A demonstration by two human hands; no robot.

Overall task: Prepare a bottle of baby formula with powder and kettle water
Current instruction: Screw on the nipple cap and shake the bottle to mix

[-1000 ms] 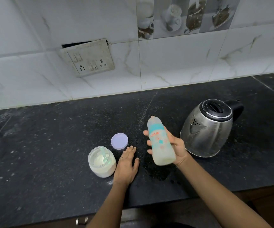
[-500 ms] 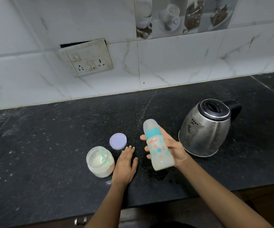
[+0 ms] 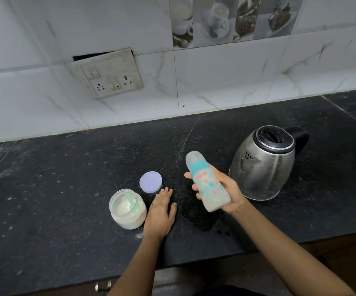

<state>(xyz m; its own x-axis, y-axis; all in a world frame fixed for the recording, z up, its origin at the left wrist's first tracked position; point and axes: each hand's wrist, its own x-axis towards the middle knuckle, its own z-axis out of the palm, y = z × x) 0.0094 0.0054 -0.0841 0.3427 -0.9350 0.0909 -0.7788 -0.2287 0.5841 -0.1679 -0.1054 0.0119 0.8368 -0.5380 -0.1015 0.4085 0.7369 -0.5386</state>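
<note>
My right hand [image 3: 229,192] grips a capped baby bottle [image 3: 207,182] with a teal ring and milky liquid inside, tilted with its top pointing up-left, above the black counter [image 3: 66,189]. My left hand [image 3: 161,209] rests flat on the counter with straight fingers. Just left of it stands an open jar of formula powder [image 3: 128,209] with a green scoop inside. The jar's lilac lid [image 3: 150,181] lies on the counter behind my left fingertips. A steel kettle [image 3: 262,165] with a black lid stands right of the bottle.
A wet patch [image 3: 202,218] darkens the counter under the bottle. A loose switch and socket plate [image 3: 108,75] hangs on the tiled wall. The counter's front edge runs close to my forearms, with a drawer handle [image 3: 102,286] below.
The bottle in my right hand has tilted and shifted slightly left and down across the frames, its top leaning further left. My left hand stays flat beside the jar.
</note>
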